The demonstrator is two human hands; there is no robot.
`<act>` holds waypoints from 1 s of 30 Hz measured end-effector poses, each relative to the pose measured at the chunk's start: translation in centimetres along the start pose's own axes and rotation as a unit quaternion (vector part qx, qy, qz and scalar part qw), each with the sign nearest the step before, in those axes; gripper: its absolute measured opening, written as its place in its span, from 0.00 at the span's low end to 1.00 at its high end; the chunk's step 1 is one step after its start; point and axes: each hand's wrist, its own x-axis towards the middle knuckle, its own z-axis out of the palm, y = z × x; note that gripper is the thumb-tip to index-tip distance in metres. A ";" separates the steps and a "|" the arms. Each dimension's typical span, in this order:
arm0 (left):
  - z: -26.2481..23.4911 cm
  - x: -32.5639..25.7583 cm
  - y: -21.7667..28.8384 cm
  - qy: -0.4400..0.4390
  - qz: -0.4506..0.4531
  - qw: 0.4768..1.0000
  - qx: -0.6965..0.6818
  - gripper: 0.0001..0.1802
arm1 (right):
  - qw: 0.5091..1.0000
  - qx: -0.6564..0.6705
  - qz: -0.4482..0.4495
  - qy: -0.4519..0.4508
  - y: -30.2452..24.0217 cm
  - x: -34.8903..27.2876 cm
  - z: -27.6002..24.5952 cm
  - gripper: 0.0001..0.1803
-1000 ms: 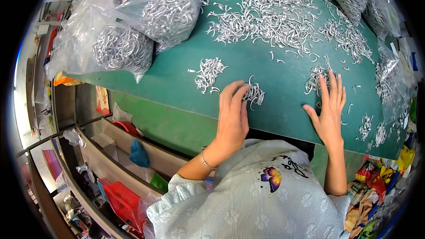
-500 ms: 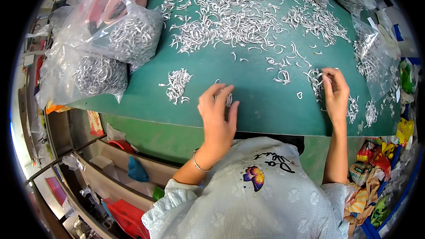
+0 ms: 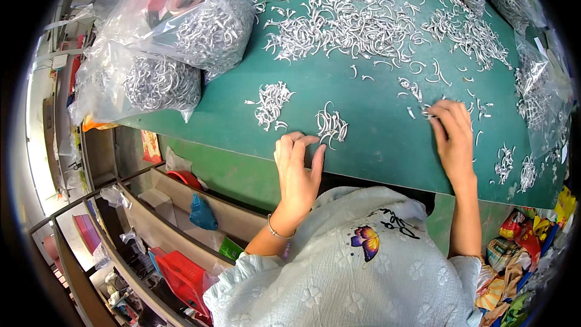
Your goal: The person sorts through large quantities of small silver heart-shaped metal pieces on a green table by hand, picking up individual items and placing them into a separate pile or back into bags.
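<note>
Thin curved silver metal pieces lie in heaps on the green table (image 3: 375, 151). My left hand (image 3: 298, 166) is at the near edge, beside a small pile of curved pieces (image 3: 331, 126). Its thumb and forefinger are apart, their tips close to the pile's lower side, and nothing shows between them. Farther right, my right hand (image 3: 455, 142) bends its fingers down onto a few loose pieces; a silver bit (image 3: 426, 114) shows at its fingertips. The palm side of this hand is hidden. Another small pile (image 3: 272, 105) lies left of the first.
A large spread of pieces (image 3: 357, 18) covers the table's far part. Clear plastic bags of pieces (image 3: 162, 85) stand at left, others (image 3: 535, 91) at right. Two small clusters (image 3: 504, 163) lie near the right edge. Shelving with a red basket (image 3: 181, 275) is at lower left.
The whole view has shifted. My left hand has drawn back toward the near edge, uncovering the small pile. My right hand has moved left across the table to other loose pieces.
</note>
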 end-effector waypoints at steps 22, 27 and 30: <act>4.4 3.6 6.5 -0.096 0.189 0.975 -0.060 0.22 | 0.997 -0.072 0.011 -0.016 -1.8 0.4 0.4 0.24; 7.2 5.3 7.3 -0.122 0.196 0.972 -0.045 0.23 | 1.000 -0.018 -0.006 -0.005 0.2 -1.0 -1.6 0.16; 7.8 5.2 7.0 -0.173 0.175 0.969 -0.037 0.24 | 1.000 -0.002 0.022 0.002 0.1 -0.8 -2.0 0.18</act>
